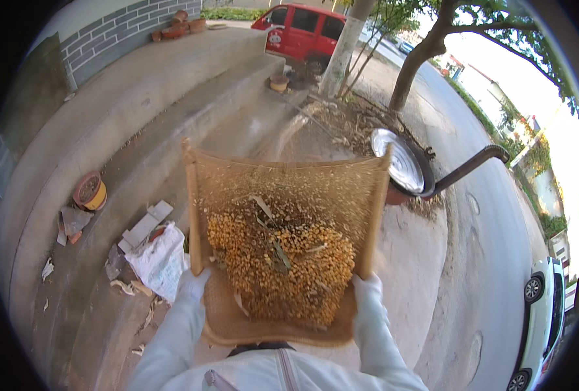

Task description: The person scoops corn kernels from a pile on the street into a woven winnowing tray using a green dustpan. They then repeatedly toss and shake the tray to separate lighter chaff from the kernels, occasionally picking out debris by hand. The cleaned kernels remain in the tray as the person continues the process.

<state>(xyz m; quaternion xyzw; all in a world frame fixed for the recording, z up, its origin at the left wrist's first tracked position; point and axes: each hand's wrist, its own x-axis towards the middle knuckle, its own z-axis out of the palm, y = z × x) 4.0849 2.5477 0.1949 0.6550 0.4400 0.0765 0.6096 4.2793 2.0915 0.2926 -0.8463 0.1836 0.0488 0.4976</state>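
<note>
Between my hands is a woven winnowing basket (pixel 237 331), a wide shallow scoop with thick rolled side rims. My left hand (pixel 195 281) is closed round its left rim and my right hand (pixel 366 284) round the right one. Yellow corn kernels (pixel 289 280) are heaped over the near and middle part of the basket, some of them seemingly in the air. Pale bits of chaff are scattered above the far part. Several dry leaf pieces (pixel 280 255) lie among the kernels.
Concrete steps (pixel 140 98) rise at the left, with a flowerpot (pixel 90 191) and a white sack (pixel 159 260) on them. Beyond the basket's right corner stands a stove with a metal lid (pixel 397 159) and a bent pipe (pixel 472 168). A tree trunk (pixel 420 62) and red van (pixel 302 32) are farther off.
</note>
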